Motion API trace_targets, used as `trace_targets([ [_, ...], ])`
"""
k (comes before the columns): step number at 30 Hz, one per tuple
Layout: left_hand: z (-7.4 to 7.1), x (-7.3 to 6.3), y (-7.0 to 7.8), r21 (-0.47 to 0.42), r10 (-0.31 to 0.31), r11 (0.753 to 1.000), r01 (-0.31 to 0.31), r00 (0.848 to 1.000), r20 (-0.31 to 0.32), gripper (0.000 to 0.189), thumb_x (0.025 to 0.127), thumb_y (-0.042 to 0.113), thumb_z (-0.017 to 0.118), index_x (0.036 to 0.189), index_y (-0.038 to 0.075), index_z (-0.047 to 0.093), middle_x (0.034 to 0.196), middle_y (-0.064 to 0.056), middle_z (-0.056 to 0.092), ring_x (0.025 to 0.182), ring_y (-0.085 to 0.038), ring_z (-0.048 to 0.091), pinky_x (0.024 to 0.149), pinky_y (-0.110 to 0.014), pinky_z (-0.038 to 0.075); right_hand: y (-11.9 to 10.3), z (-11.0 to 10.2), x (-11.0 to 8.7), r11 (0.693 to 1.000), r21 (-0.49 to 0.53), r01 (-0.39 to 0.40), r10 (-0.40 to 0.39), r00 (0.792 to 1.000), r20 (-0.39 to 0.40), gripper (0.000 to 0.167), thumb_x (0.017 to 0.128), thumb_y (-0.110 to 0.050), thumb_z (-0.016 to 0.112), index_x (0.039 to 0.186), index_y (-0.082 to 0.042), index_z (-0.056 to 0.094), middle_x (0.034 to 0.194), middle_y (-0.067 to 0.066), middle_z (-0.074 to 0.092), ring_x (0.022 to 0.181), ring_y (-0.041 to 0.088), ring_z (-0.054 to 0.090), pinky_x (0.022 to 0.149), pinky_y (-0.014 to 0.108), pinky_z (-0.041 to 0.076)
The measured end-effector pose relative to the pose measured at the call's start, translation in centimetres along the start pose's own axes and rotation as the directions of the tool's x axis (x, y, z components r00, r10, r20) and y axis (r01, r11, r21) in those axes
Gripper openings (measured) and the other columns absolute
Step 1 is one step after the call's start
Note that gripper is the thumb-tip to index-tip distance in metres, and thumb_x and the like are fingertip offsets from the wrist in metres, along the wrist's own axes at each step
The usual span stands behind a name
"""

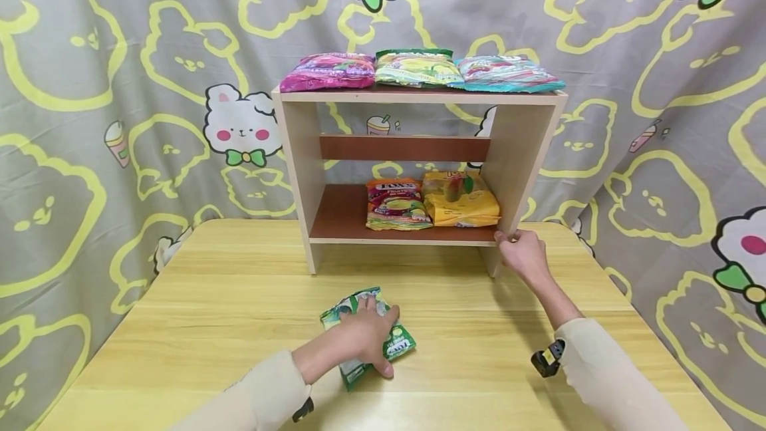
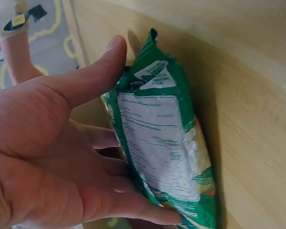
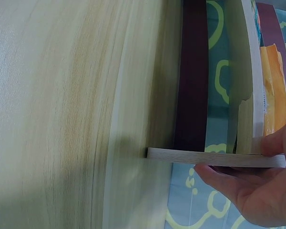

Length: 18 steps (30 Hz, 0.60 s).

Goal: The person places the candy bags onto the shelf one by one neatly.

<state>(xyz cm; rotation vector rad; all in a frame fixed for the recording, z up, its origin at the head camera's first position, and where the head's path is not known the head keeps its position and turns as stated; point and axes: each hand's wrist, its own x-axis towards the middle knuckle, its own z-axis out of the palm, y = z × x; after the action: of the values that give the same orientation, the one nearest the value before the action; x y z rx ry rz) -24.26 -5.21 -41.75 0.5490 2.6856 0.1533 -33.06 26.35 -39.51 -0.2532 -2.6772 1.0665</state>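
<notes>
My left hand (image 1: 362, 334) lies spread over a green candy bag (image 1: 399, 344) on the table, fingers fairly straight across it and the thumb at its near edge. In the left wrist view, the bag's white label panel (image 2: 155, 138) shows beside the fingers, the thumb tip at one corner. My right hand (image 1: 523, 255) grips the right side panel of a small two-level shelf (image 1: 520, 145), low down near the lower board. From the right wrist view, the thumb (image 3: 274, 143) is on the panel's inner side and the fingers are on the outer side.
Three candy bags line the shelf top: pink (image 1: 329, 72), yellow-green (image 1: 417, 68) and teal (image 1: 509, 74). On the lower board are a red-purple candy bag (image 1: 397, 205) and a yellow bag (image 1: 461, 201). A patterned grey curtain (image 1: 179, 85) surrounds the wooden table (image 1: 239, 298).
</notes>
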Motion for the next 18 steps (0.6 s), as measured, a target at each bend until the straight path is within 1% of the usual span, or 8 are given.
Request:
trace_targets([
  [3, 0.0, 0.4, -0.3, -0.032, 0.007, 0.999, -0.007, 1.000, -0.020, 0.114, 0.065, 0.049, 0.090, 0.158, 0.016, 0.034, 0.162, -0.033, 0.022, 0.151, -0.050, 0.019, 0.110, -0.077, 0.029, 0.0, 0.1, 0.1, 1.000, -0.002, 0.002, -0.002, 1.000, -0.001, 0.046, 0.101, -0.040, 0.051, 0.088, -0.002, 0.073, 0.058, 0.002, 0.067, 0.064, 0.024, 0.059, 0.053, 0.032, 0.042],
  [6, 0.0, 0.8, -0.6, -0.056, 0.021, 0.998, -0.024, 0.998, -0.058, 0.114, 0.065, 0.048, 0.091, 0.158, 0.015, 0.035, 0.161, -0.034, 0.022, 0.150, -0.052, 0.020, 0.111, -0.076, 0.028, 0.0, 0.1, 0.0, 1.000, 0.001, -0.001, 0.001, 1.000, -0.003, 0.046, 0.101, -0.040, 0.051, 0.086, -0.002, 0.073, 0.057, 0.001, 0.066, 0.062, 0.023, 0.058, 0.053, 0.033, 0.042],
  [11, 0.0, 1.6, -1.3, -0.085, 0.044, 0.995, -0.054, 0.992, -0.119, 0.115, 0.066, 0.045, 0.093, 0.158, 0.011, 0.033, 0.161, -0.034, 0.024, 0.150, -0.052, 0.022, 0.112, -0.076, 0.028, 0.0, 0.2, 0.1, 1.000, 0.006, -0.008, 0.008, 1.000, -0.004, 0.047, 0.100, -0.040, 0.052, 0.093, 0.001, 0.074, 0.059, 0.003, 0.068, 0.062, 0.023, 0.059, 0.053, 0.033, 0.042],
  [15, 0.0, 1.9, -1.6, -0.105, 0.049, 0.992, -0.064, 0.989, -0.138, 0.117, 0.066, 0.045, 0.092, 0.159, 0.008, 0.030, 0.161, -0.033, 0.024, 0.150, -0.051, 0.022, 0.112, -0.075, 0.028, 0.2, 0.2, 0.1, 1.000, 0.002, -0.007, 0.007, 1.000, -0.001, 0.048, 0.101, -0.041, 0.051, 0.096, 0.001, 0.074, 0.060, 0.003, 0.069, 0.063, 0.023, 0.060, 0.053, 0.032, 0.042],
  [18, 0.1, 1.9, -1.6, -0.103, 0.048, 0.993, -0.063, 0.989, -0.137, 0.117, 0.067, 0.046, 0.092, 0.159, 0.007, 0.030, 0.162, -0.032, 0.024, 0.151, -0.050, 0.022, 0.113, -0.074, 0.029, 0.2, 0.2, 0.1, 1.000, -0.003, -0.010, 0.010, 1.000, 0.001, 0.048, 0.100, -0.041, 0.051, 0.095, 0.001, 0.074, 0.060, 0.002, 0.069, 0.064, 0.024, 0.060, 0.053, 0.032, 0.042],
])
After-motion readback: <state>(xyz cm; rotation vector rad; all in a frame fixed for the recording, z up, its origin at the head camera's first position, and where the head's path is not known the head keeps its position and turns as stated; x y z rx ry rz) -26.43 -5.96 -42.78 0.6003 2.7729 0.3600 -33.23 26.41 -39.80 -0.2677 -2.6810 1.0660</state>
